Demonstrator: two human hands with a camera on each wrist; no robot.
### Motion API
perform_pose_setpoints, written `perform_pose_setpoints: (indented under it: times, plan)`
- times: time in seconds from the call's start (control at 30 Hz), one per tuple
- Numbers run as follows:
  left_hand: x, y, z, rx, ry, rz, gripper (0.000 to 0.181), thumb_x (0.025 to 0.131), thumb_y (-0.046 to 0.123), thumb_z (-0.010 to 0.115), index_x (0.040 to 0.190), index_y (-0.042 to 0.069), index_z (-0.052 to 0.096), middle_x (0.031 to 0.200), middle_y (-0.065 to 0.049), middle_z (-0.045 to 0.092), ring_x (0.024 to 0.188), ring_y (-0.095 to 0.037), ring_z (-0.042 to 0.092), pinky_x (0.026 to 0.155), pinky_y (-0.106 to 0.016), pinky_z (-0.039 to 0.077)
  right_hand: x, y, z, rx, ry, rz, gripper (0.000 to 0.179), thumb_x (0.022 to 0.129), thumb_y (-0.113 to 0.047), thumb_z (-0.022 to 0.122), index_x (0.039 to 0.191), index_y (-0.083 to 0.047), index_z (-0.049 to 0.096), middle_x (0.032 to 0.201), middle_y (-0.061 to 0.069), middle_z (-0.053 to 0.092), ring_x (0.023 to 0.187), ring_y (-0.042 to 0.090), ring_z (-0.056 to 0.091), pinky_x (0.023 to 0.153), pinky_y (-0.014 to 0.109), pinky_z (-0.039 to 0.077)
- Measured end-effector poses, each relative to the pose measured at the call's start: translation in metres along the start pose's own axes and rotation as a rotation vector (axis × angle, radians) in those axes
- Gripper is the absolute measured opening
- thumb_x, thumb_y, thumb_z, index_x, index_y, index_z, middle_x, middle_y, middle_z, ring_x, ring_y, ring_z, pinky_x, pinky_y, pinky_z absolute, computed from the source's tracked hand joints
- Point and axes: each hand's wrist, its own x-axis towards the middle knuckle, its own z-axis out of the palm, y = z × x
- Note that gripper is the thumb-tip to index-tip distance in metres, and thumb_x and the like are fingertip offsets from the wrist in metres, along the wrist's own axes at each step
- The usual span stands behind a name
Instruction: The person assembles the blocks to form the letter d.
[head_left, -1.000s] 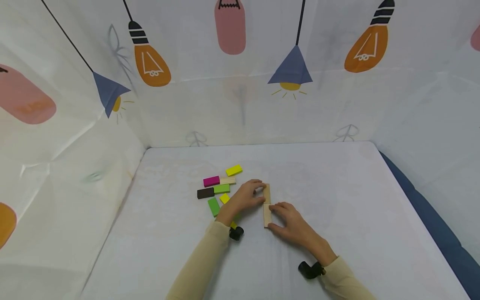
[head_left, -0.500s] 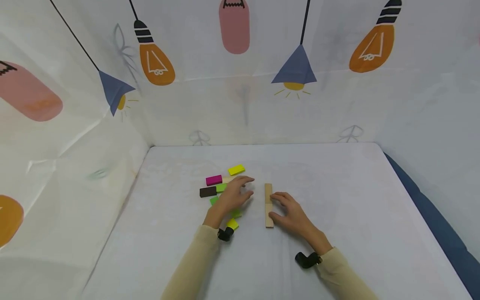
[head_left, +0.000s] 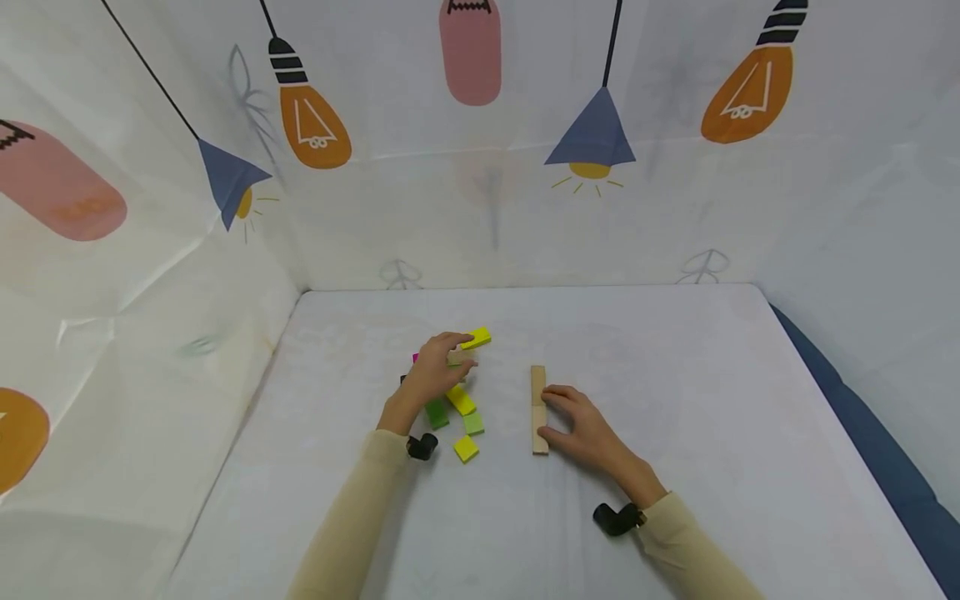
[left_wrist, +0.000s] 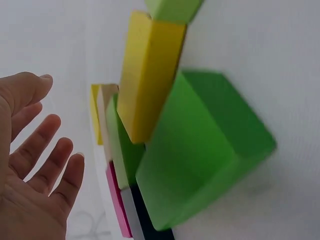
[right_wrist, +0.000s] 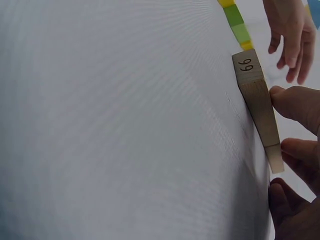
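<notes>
Two plain wooden blocks lie end to end in a line on the table: the far block point(head_left: 538, 385) and the near block point(head_left: 539, 432), whose end carries a burnt-in number in the right wrist view. My right hand point(head_left: 588, 429) rests along their right side, thumb touching the near block point(right_wrist: 259, 102) and a finger by the joint. Over the coloured blocks hovers my left hand point(head_left: 429, 373), fingers loosely spread and holding nothing. Its fingertips are nearest a plain block point(head_left: 460, 357) and a yellow block point(head_left: 477, 337). The hand partly hides the magenta block point(left_wrist: 117, 200) and black block point(left_wrist: 145, 210) in the head view.
Nearer me in the cluster lie a green block point(head_left: 437, 413), a yellow block point(head_left: 461, 399), a light green block point(head_left: 473, 423) and another yellow block point(head_left: 466, 449). Printed white cloth point(head_left: 487, 208) walls the white table point(head_left: 675, 367) at the back and sides.
My left hand has left the wooden row and moved left over the coloured blocks. The right hand stays beside the row, having shifted slightly away from me.
</notes>
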Motion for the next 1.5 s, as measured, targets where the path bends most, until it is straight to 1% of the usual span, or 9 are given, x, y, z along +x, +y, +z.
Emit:
perform_pose_setpoints:
  times: [0.1,0.23,0.33,0.6,0.73,0.83,1.17,1.37,1.5]
  plan:
    - [0.003,-0.009,-0.003,0.013,-0.014,-0.014,0.048,0.096,0.022,0.074,0.141,0.010,0.062,0.145,-0.010,0.060,0.128,-0.033,0.058,0.110,-0.052,0.047,0.000,0.000,0.000,-0.001,-0.011,0.003,0.054,0.087,-0.016,0.083,0.134,0.005,0.064,0.139,0.017,0.060,0.133,0.040,0.055,0.108,0.055,0.047]
    - [0.005,-0.017,-0.003,0.034,-0.004,-0.017,0.048,0.095,0.025,0.075,0.140,0.011,0.063,0.140,-0.011,0.063,0.110,-0.031,0.064,0.106,-0.055,0.045,-0.001,-0.001,0.000,-0.004,-0.017,0.000,0.055,0.088,-0.015,0.082,0.134,0.006,0.063,0.140,0.018,0.059,0.134,0.040,0.054,0.107,0.056,0.047]
    - [0.007,-0.021,0.001,0.069,0.007,-0.033,0.047,0.094,0.027,0.076,0.138,0.013,0.065,0.136,-0.010,0.066,0.104,-0.029,0.065,0.103,-0.058,0.040,0.000,-0.002,0.000,-0.006,-0.013,-0.006,0.055,0.087,-0.015,0.082,0.134,0.007,0.063,0.140,0.018,0.059,0.133,0.041,0.055,0.107,0.056,0.047]
    - [0.015,-0.024,0.015,0.151,0.001,-0.127,0.035,0.094,0.028,0.076,0.127,0.016,0.071,0.134,-0.007,0.067,0.122,-0.028,0.062,0.105,-0.060,0.035,-0.003,0.001,0.000,-0.003,-0.017,0.011,0.056,0.087,-0.014,0.083,0.134,0.007,0.063,0.140,0.019,0.059,0.133,0.041,0.054,0.107,0.056,0.047]
    - [0.016,-0.022,0.019,0.192,0.018,-0.144,0.029,0.092,0.030,0.078,0.118,0.017,0.075,0.129,-0.009,0.069,0.120,-0.030,0.062,0.103,-0.063,0.033,-0.004,0.002,0.003,0.011,-0.010,0.011,0.055,0.087,-0.014,0.083,0.134,0.007,0.063,0.140,0.018,0.059,0.134,0.041,0.054,0.108,0.056,0.047]
    - [0.017,-0.021,0.020,0.194,0.027,-0.148,0.031,0.091,0.030,0.079,0.118,0.016,0.075,0.127,-0.009,0.070,0.117,-0.031,0.062,0.102,-0.063,0.031,-0.004,0.001,0.003,0.017,-0.002,0.004,0.055,0.086,-0.013,0.083,0.134,0.006,0.063,0.140,0.018,0.059,0.134,0.041,0.054,0.107,0.056,0.047]
    - [0.020,-0.017,0.020,0.112,0.040,-0.119,0.034,0.089,0.031,0.080,0.117,0.012,0.076,0.124,-0.010,0.071,0.110,-0.029,0.062,0.099,-0.056,0.030,-0.002,0.000,0.002,0.009,0.023,-0.018,0.055,0.085,-0.012,0.084,0.133,0.006,0.064,0.139,0.018,0.060,0.132,0.041,0.055,0.105,0.057,0.048]
    - [0.022,-0.012,0.016,-0.002,0.062,-0.060,0.033,0.090,0.026,0.080,0.119,0.010,0.075,0.121,-0.011,0.069,0.107,-0.027,0.061,0.095,-0.042,0.049,-0.002,0.000,0.000,0.017,0.014,-0.002,0.055,0.085,-0.012,0.083,0.134,0.006,0.064,0.139,0.019,0.059,0.133,0.042,0.054,0.106,0.057,0.047]
    - [0.019,-0.005,0.013,-0.051,0.074,-0.038,0.033,0.089,0.022,0.081,0.119,0.010,0.075,0.123,-0.011,0.068,0.109,-0.028,0.061,0.092,-0.042,0.054,-0.001,0.001,0.000,0.023,0.014,-0.009,0.055,0.085,-0.011,0.084,0.133,0.007,0.064,0.139,0.020,0.059,0.132,0.043,0.055,0.106,0.057,0.047]
